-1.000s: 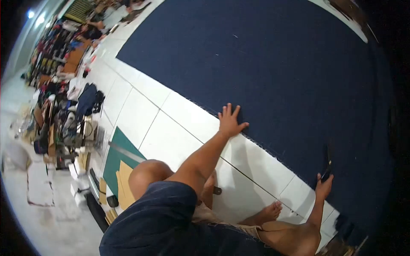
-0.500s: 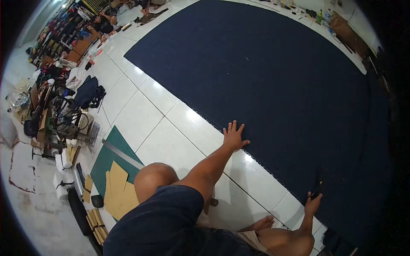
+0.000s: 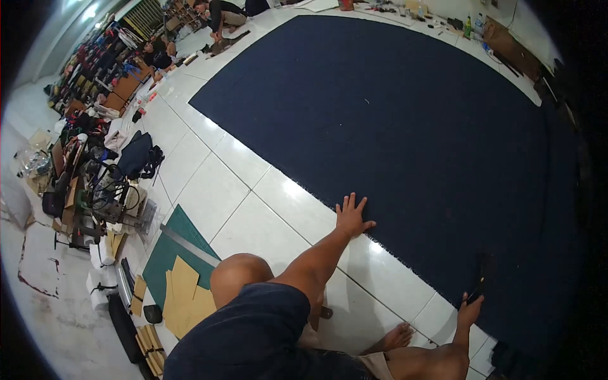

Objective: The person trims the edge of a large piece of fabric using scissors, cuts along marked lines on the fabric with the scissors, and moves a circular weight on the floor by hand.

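A large sheet of dark navy fabric (image 3: 405, 126) lies spread flat over the floor. My left hand (image 3: 352, 216) rests on its frayed near edge, palm down with the fingers spread. Farther right, at the same edge, my right hand (image 3: 469, 310) is wrapped round the dark handles of a pair of scissors (image 3: 482, 279). A small gold-coloured pivot shows on them, and their dark blades point away from me over the cloth. Whether the blades are apart or together is hard to make out against the navy.
Left of my knee are a green cutting mat (image 3: 168, 250), a metal ruler (image 3: 190, 246) and brown card pieces (image 3: 185, 294). A machine (image 3: 114, 196) and piled goods line the left wall. Two people (image 3: 221, 19) sit at the far left. Bottles (image 3: 468, 26) stand at the back right.
The view has tilted up slightly, so everything sits a little lower in the picture. My left hand stays flat on the fabric edge, and my right hand still holds the scissors.
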### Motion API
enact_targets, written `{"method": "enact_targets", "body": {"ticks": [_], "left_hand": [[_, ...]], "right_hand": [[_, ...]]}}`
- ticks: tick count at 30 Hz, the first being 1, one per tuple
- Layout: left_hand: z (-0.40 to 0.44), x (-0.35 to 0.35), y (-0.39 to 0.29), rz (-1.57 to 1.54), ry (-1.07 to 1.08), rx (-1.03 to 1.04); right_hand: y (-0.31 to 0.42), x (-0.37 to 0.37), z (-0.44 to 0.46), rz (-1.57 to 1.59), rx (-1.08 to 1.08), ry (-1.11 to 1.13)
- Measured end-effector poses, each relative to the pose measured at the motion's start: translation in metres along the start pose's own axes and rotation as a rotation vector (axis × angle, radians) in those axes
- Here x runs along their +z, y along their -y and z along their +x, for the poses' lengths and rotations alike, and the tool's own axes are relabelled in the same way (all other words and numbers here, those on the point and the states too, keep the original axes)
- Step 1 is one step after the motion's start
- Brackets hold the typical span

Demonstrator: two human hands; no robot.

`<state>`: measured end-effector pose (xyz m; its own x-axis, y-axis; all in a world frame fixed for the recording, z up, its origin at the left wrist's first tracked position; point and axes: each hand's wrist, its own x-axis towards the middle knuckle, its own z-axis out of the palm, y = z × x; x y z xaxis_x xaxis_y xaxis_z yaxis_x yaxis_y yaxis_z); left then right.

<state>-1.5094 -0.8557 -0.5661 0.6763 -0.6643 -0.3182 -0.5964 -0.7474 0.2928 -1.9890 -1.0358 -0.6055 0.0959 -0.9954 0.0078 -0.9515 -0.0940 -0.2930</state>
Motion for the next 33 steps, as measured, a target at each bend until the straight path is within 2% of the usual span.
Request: {"method": "enact_targets", "body": {"ticks": [6,7,8,9,10,11,12,13,15,16,18,21,24,33], "left_hand": [[0.004,0.004,-0.004,0.046,-0.002,-0.01],[0.004,0.005,-0.004,0.026,-0.022,0.01],[0.003,0.006,-0.006,0.024,-0.059,0.036],[0.004,0.009,-0.009,0.069,-0.131,0.091],[0.006,0.005,-0.019,0.029,-0.082,0.133],[0.009,0.027,-0.019,0.044,-0.246,0.295],[0.009,0.031,-0.032,-0.003,-0.249,0.424],[0.003,0.04,-0.049,-0.027,-0.264,0.49],[-0.014,0.049,-0.09,-0.076,-0.134,0.654],[-0.028,0.051,-0.111,-0.08,-0.108,0.69],[-0.034,0.072,-0.137,-0.111,-0.045,0.867],[-0.065,0.085,-0.181,-0.119,0.067,0.996],[-0.079,0.117,-0.195,-0.104,0.071,1.048],[-0.092,0.127,-0.201,-0.082,0.091,0.969]], "right_hand": [[0.002,-0.011,0.0,0.04,0.006,0.08],[-0.016,0.003,0.003,0.087,-0.089,-0.019],[-0.014,0.001,-0.003,0.219,-0.065,-0.016],[-0.016,0.0,-0.005,0.337,-0.023,-0.026],[0.001,-0.007,-0.019,0.451,0.058,-0.098],[0.015,-0.029,-0.035,0.617,0.226,0.058],[0.004,-0.018,-0.049,0.722,0.235,0.039],[-0.001,-0.018,-0.068,0.751,0.151,0.048],[-0.001,-0.02,-0.113,1.09,0.332,0.245],[0.023,-0.057,-0.125,0.909,0.437,0.448],[0.077,-0.106,-0.154,0.959,0.601,0.446],[0.081,-0.103,-0.157,0.971,0.64,0.478],[0.083,-0.101,-0.159,1.017,0.672,0.541],[0.084,-0.093,-0.161,1.155,0.722,0.728]]}}
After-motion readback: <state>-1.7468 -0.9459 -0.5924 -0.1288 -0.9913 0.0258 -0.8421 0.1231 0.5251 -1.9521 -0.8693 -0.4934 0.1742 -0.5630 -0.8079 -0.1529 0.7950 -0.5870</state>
